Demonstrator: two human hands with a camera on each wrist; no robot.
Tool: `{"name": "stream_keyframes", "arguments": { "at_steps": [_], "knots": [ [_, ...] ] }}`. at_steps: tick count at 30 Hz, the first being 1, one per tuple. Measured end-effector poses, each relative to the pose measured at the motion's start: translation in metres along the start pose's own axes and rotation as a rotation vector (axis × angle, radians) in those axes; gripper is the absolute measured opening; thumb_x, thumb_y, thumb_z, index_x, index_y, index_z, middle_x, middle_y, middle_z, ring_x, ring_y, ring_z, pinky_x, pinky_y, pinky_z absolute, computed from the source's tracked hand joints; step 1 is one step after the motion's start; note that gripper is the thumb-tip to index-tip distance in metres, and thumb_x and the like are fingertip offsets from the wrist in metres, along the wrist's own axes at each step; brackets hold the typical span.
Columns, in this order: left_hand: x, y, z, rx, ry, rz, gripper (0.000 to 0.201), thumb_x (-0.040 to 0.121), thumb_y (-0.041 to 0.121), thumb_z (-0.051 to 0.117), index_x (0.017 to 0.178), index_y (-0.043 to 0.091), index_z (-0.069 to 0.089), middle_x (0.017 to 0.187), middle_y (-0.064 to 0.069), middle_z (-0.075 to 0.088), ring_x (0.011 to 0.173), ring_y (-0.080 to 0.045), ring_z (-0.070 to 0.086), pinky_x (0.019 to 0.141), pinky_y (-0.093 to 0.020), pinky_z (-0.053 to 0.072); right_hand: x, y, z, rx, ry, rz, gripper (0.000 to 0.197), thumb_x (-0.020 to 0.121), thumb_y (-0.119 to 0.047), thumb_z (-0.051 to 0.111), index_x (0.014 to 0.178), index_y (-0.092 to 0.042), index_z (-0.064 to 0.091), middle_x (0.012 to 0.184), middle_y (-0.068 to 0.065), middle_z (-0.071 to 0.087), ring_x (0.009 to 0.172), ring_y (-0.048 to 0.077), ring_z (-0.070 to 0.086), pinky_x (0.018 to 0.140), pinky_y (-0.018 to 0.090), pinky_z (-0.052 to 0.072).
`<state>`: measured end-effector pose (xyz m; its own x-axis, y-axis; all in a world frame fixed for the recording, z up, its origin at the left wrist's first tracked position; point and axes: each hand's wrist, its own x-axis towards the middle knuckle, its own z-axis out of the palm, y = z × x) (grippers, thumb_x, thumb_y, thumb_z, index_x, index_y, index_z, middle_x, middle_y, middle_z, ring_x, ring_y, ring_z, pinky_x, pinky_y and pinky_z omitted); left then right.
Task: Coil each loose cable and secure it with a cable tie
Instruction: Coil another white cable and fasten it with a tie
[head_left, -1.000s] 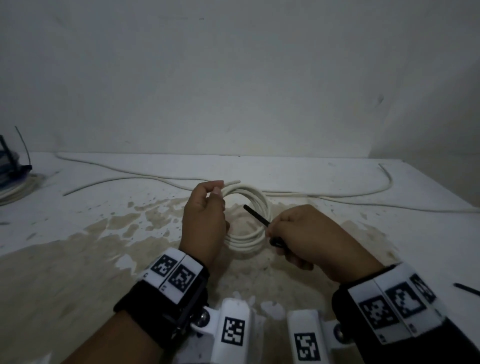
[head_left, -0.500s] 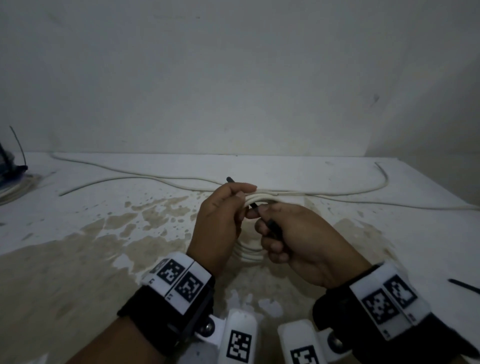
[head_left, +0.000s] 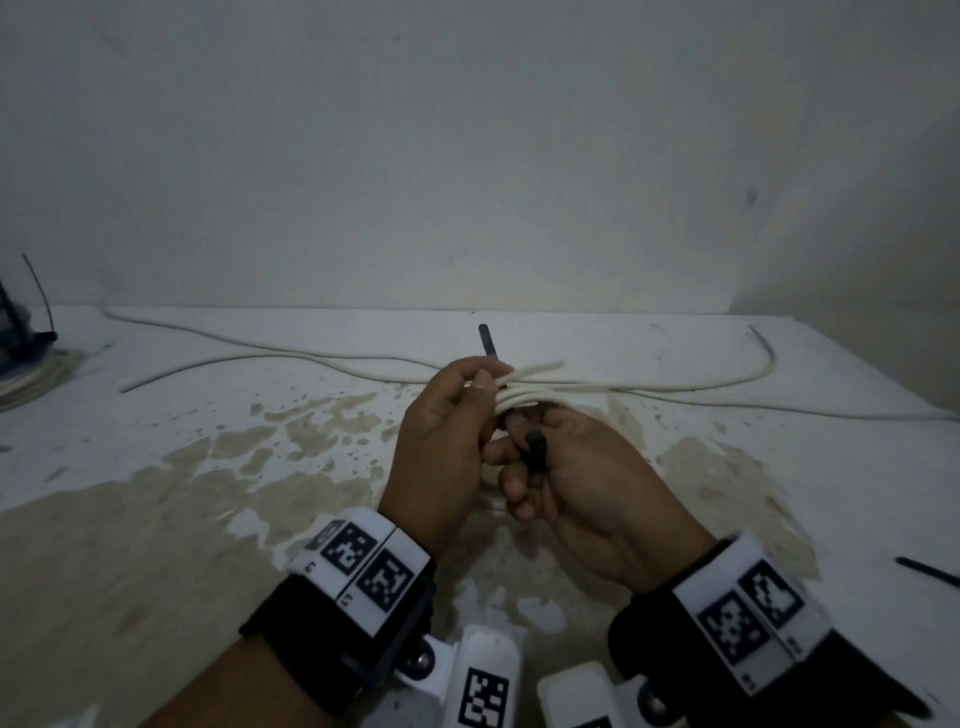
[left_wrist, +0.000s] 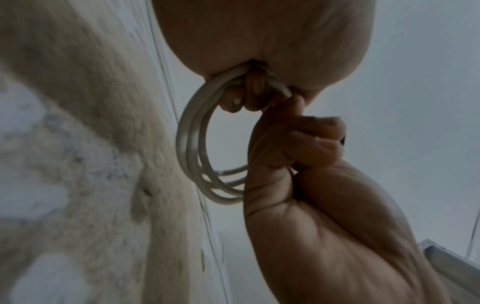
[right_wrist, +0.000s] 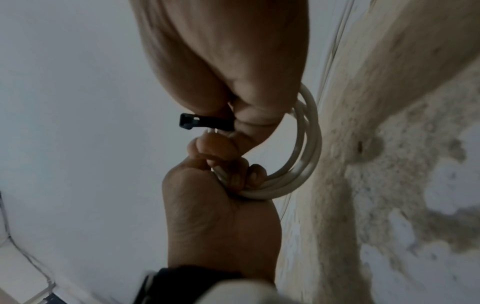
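Observation:
A coil of white cable (head_left: 527, 399) is held above the stained table, several loops gathered together. My left hand (head_left: 483, 396) grips the coil's left side, fingers curled round the loops (left_wrist: 192, 148). A black cable tie (head_left: 487, 342) runs through the coil; its tip stands up behind my left fingers. My right hand (head_left: 519, 460) pinches the tie's square head (head_left: 536, 446), just below the coil. In the right wrist view the tie's head (right_wrist: 191, 122) juts out from my right fingers beside the coil (right_wrist: 307, 152). The tie's middle is hidden by both hands.
Loose white cables (head_left: 291, 358) trail across the back of the table (head_left: 156, 467), one curving off to the right (head_left: 753, 374). A second black cable tie (head_left: 930, 572) lies at the right edge. A bundle of cable (head_left: 31, 379) sits at the far left. A wall stands behind.
My right hand has moved left up to the coil and passed the tie through it. The tie's tip now sticks up behind my left hand. The coil has tipped flatter.

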<state>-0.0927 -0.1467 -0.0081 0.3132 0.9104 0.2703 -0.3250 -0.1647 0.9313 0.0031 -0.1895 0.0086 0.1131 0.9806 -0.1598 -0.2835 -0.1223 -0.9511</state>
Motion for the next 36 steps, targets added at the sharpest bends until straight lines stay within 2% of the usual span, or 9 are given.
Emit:
{"name": "stream_keyframes", "arguments": {
  "at_steps": [3, 6, 10, 15, 19, 22, 26, 30, 36],
  "knots": [
    [0.000, -0.001, 0.000, 0.040, 0.005, 0.035, 0.023, 0.097, 0.017, 0.048, 0.084, 0.010, 0.066, 0.055, -0.009, 0.054, 0.038, -0.020, 0.044, 0.043, -0.026, 0.043, 0.000, 0.000, -0.001, 0.014, 0.025, -0.001, 0.027, 0.097, -0.006, 0.039, 0.081, -0.009, 0.061, 0.057, 0.004, 0.059, 0.035, 0.009, 0.045, 0.033, 0.016, 0.032],
    [0.004, -0.005, -0.001, 0.183, 0.092, 0.086, 0.026, 0.096, 0.019, 0.051, 0.078, 0.019, 0.069, 0.064, 0.005, 0.065, 0.055, -0.007, 0.057, 0.056, -0.022, 0.045, 0.001, 0.002, -0.002, -0.009, 0.061, 0.007, 0.021, 0.096, -0.012, 0.046, 0.086, -0.009, 0.065, 0.057, 0.002, 0.058, 0.035, 0.008, 0.042, 0.033, 0.015, 0.028],
    [0.008, -0.009, -0.004, 0.202, 0.173, 0.022, 0.003, 0.091, 0.022, 0.056, 0.093, 0.022, 0.058, 0.056, 0.010, 0.058, 0.047, -0.003, 0.047, 0.052, -0.023, 0.035, 0.001, 0.004, -0.003, -0.016, 0.073, 0.001, 0.019, 0.094, -0.018, 0.051, 0.086, -0.008, 0.066, 0.059, 0.000, 0.053, 0.037, 0.008, 0.039, 0.034, 0.017, 0.026],
    [0.013, -0.006, -0.009, 0.173, 0.138, -0.075, 0.018, 0.092, 0.018, 0.055, 0.107, 0.015, 0.064, 0.052, 0.013, 0.054, 0.043, 0.001, 0.047, 0.045, -0.012, 0.036, 0.002, 0.005, -0.003, -0.007, 0.042, 0.018, 0.020, 0.096, -0.016, 0.047, 0.089, -0.006, 0.063, 0.059, 0.000, 0.051, 0.039, 0.007, 0.037, 0.035, 0.017, 0.026],
    [0.016, -0.007, -0.016, 0.216, 0.205, -0.091, 0.016, 0.089, 0.019, 0.057, 0.086, 0.021, 0.073, 0.054, 0.010, 0.052, 0.049, -0.005, 0.046, 0.046, -0.016, 0.034, 0.000, 0.002, -0.002, 0.015, -0.011, 0.003, 0.023, 0.098, -0.017, 0.046, 0.093, -0.005, 0.064, 0.076, 0.010, 0.067, 0.046, 0.012, 0.052, 0.040, 0.021, 0.039],
    [0.018, -0.011, -0.021, 0.215, 0.265, -0.133, 0.018, 0.088, 0.020, 0.059, 0.086, 0.010, 0.073, 0.057, 0.000, 0.047, 0.049, -0.011, 0.040, 0.048, -0.025, 0.030, -0.001, 0.001, -0.003, -0.009, -0.053, -0.032, 0.022, 0.095, -0.019, 0.052, 0.095, -0.003, 0.065, 0.091, 0.018, 0.067, 0.061, 0.019, 0.063, 0.052, 0.029, 0.051],
    [0.018, -0.012, -0.022, 0.277, 0.266, -0.141, 0.020, 0.088, 0.018, 0.059, 0.085, 0.003, 0.072, 0.058, 0.000, 0.048, 0.046, -0.012, 0.037, 0.049, -0.026, 0.028, -0.004, 0.003, -0.004, -0.296, -0.021, -0.171, 0.012, 0.092, -0.016, 0.058, 0.090, -0.011, 0.069, 0.082, 0.010, 0.069, 0.059, 0.017, 0.064, 0.052, 0.028, 0.053],
    [0.016, -0.010, -0.020, 0.333, 0.230, -0.093, 0.019, 0.092, 0.019, 0.057, 0.104, 0.014, 0.072, 0.070, 0.006, 0.063, 0.049, -0.004, 0.045, 0.056, -0.024, 0.039, -0.003, 0.000, -0.011, -0.671, 0.135, -0.443, 0.012, 0.088, -0.025, 0.063, 0.089, -0.024, 0.075, 0.056, -0.018, 0.062, 0.054, -0.004, 0.057, 0.057, 0.013, 0.043],
    [0.014, -0.008, -0.018, 0.611, 0.175, 0.047, 0.036, 0.094, 0.025, 0.054, 0.129, 0.034, 0.056, 0.079, 0.004, 0.064, 0.066, -0.003, 0.054, 0.066, -0.016, 0.043, 0.004, 0.000, -0.018, -0.583, 0.249, -0.532, 0.032, 0.084, -0.014, 0.068, 0.115, -0.019, 0.064, 0.071, -0.008, 0.067, 0.059, 0.003, 0.061, 0.063, 0.015, 0.047]
  ]
}}
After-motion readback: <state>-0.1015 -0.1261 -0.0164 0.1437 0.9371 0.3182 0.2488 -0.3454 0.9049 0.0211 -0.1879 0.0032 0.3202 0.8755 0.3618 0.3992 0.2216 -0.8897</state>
